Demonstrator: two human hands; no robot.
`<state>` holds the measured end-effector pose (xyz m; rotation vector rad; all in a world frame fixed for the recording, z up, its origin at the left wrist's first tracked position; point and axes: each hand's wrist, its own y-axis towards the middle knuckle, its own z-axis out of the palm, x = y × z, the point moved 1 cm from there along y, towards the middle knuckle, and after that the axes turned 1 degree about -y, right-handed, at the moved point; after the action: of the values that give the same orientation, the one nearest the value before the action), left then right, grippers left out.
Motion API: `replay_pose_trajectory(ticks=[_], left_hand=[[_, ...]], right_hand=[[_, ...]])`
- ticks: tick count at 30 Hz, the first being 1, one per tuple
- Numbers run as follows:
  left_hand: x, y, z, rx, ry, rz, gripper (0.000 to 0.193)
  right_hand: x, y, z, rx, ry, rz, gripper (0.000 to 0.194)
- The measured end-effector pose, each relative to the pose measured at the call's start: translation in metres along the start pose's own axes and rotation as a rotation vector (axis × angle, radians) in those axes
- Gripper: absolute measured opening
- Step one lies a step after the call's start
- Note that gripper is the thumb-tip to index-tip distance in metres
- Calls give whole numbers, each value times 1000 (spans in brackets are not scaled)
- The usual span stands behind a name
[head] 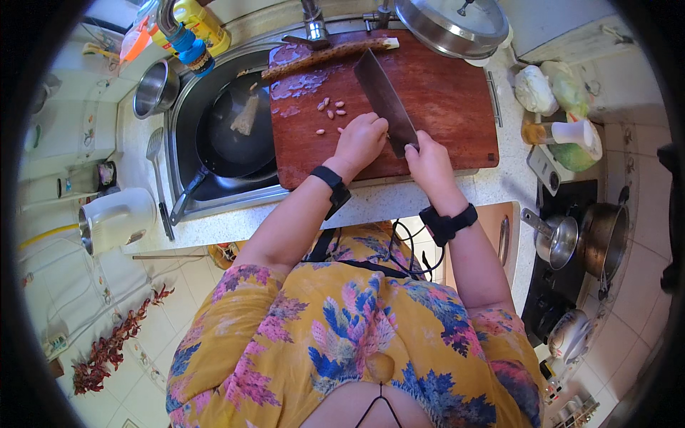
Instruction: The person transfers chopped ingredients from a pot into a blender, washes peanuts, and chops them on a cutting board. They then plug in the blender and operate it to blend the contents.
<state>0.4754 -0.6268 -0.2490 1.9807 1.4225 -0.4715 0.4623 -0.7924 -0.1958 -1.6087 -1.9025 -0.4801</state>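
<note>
A broad dark cleaver slants over the reddish wooden cutting board, its tip towards the far edge. My right hand grips its handle at the near end. Close beside the blade, the fingers of my left hand are pinched together on a small pale piece, mostly hidden, that looks like a peanut. Several shelled peanuts lie loose on the board left of the blade. Across the board's far left side rests a long brown speckled root, apparently a Chinese yam, with a white cut end.
Left of the board is a sink holding a black frying pan with water. A metal spatula and steel bowl sit beside it. A lidded pot stands behind the board; a saucepan is at right.
</note>
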Motion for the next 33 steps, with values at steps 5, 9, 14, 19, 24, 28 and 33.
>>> replay_pose_trajectory(ticks=[5, 9, 14, 19, 24, 28, 33], left_hand=[[3, -3, -5, -30, -57, -2, 3], [4, -1, -5, 25, -5, 5, 2], [1, -1, -3, 59, 4, -5, 2], [13, 7, -19, -9, 20, 31, 5], [51, 13, -59, -50, 150, -126, 13], [53, 9, -52, 135, -55, -273, 9], [27, 6, -27, 59, 133, -62, 5]], right_hand=[[-2, -6, -13, -4, -3, 3, 17], [1, -8, -14, 29, 15, -18, 18], [3, -2, -2, 42, -68, 15, 19], [-1, 0, -4, -11, 47, 15, 18], [-3, -3, -15, -4, 133, 75, 18], [-2, -5, -13, 2, 121, 74, 19], [-4, -7, -10, 22, 111, 89, 19]])
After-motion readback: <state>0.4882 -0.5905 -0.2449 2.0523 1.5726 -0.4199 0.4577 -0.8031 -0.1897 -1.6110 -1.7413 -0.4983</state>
